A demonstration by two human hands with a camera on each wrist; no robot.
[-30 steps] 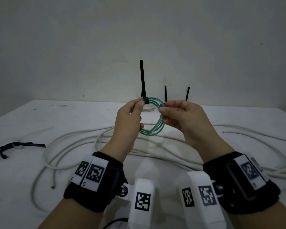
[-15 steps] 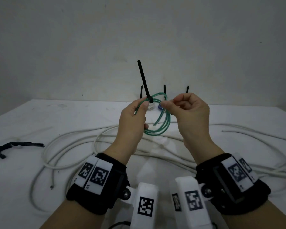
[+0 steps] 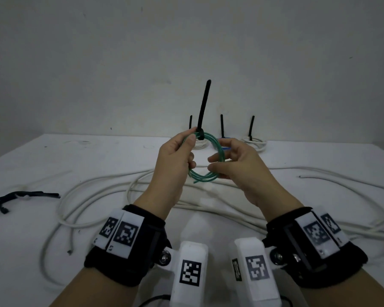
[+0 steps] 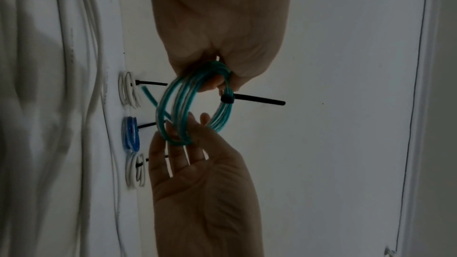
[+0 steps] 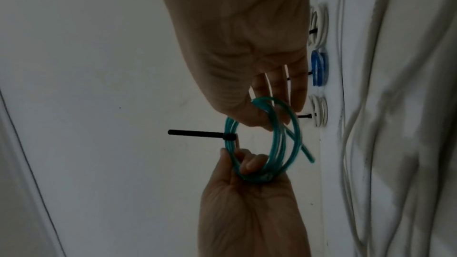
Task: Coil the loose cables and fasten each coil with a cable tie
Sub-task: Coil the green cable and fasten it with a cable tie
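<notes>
Spare ties (image 3: 20, 197) lie in a bundle at the desk's (image 3: 93, 165) left edge, unused. Next to them, loose white cables (image 3: 102, 189) sprawl across the middle of the desk and run to its right edge; none of that is coiled yet, so that's your remaining work.

Your left hand (image 3: 175, 160) pinches the green coil (image 3: 208, 160) at its top, thumb and fingers curled round the strands just beside the tie (image 3: 203, 107). The coil is in the air above the desk middle, well clear of it. The tie is looped round the strands, head against the coil, tail sticking straight up, so this coil looks fastened. One green end (image 4: 149, 96) pokes free of the loop; tuck it or leave it.

Your right hand (image 3: 237, 165) is spread, fingers relaxed and straight, fingertips (image 4: 170, 130) touching the coil's lower right arc, not gripping.

At the far edge, three finished coils sit in a row, each with a tie tail up: white coil (image 3: 198, 144), blue coil (image 4: 129, 134), another white one (image 3: 254, 144).

Judgement: four coils done counting the green one; set it in the row, then start on the white cables.
</notes>
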